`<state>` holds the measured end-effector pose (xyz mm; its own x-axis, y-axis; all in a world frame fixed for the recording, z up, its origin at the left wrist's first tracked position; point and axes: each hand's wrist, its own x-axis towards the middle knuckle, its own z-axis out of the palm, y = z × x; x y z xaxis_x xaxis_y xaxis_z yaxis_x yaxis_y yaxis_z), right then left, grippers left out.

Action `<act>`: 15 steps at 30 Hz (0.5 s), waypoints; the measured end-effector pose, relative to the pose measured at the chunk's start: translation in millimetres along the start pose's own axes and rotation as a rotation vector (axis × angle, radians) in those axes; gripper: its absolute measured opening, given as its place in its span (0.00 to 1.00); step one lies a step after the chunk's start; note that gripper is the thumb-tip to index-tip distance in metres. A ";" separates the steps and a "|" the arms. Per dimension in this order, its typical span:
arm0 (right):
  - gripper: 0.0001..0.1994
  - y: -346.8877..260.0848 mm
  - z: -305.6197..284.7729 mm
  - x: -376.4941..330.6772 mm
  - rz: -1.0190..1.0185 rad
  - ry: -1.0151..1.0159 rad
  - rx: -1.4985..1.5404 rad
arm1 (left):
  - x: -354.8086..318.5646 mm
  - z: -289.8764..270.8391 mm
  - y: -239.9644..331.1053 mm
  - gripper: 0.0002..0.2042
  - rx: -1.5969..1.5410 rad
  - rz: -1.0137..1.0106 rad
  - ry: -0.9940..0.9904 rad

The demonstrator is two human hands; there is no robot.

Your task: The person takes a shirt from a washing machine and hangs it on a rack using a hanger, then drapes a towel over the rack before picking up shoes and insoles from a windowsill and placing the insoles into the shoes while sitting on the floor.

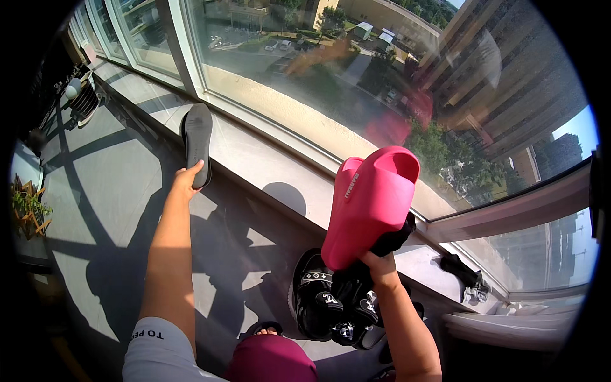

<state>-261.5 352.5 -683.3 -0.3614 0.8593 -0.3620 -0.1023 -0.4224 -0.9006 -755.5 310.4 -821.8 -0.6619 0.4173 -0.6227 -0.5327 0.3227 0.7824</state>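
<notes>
My left hand [189, 178] is closed on the heel end of a grey insole [198, 137], thumb on top. A darker edge shows along the insole's left side; whether it is a second insole I cannot tell. The insole is held over the edge of the window sill [254, 159]. My right hand [380, 266] grips a pair of pink slides [369, 213], raised at the right in front of the window. Something black [394, 237], perhaps cloth, sticks out beside the slides above that hand. Below them, several black shoes [315, 293] stand on the floor, partly hidden.
A black and grey cloth bundle [464, 277] lies on the sill at the right. Large windows [305, 83] run along the far side. A potted plant [28, 207] stands at the left edge. My knee [270, 360] and sandalled foot [264, 330] are at the bottom.
</notes>
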 end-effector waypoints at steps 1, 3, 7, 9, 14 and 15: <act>0.26 -7.1 -10.1 -5.1 0.014 0.036 -0.018 | -8.5 5.7 -7.6 0.35 -0.136 0.000 -0.121; 0.24 -17.8 -37.3 -17.1 -0.003 0.097 -0.055 | -52.1 27.0 -23.1 0.28 -0.139 0.216 -0.391; 0.23 -38.2 -90.6 -56.0 -0.040 0.064 -0.093 | -203.8 46.9 -73.0 0.21 -0.066 0.157 -0.791; 0.22 -38.2 -118.6 -79.8 -0.033 0.075 -0.128 | -262.1 46.3 -113.7 0.22 0.102 0.004 -0.873; 0.19 -38.1 -183.2 -119.8 -0.074 0.080 -0.178 | -354.4 75.3 -162.4 0.24 0.841 0.164 -1.301; 0.19 -38.7 -196.0 -125.9 -0.082 0.084 -0.169 | -366.8 81.0 -167.3 0.28 0.957 0.164 -1.332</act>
<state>-30.4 317.1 -650.1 -0.2793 0.9127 -0.2983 0.0310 -0.3019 -0.9528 -380.9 172.1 -723.6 0.4847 0.7255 -0.4886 0.3265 0.3682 0.8705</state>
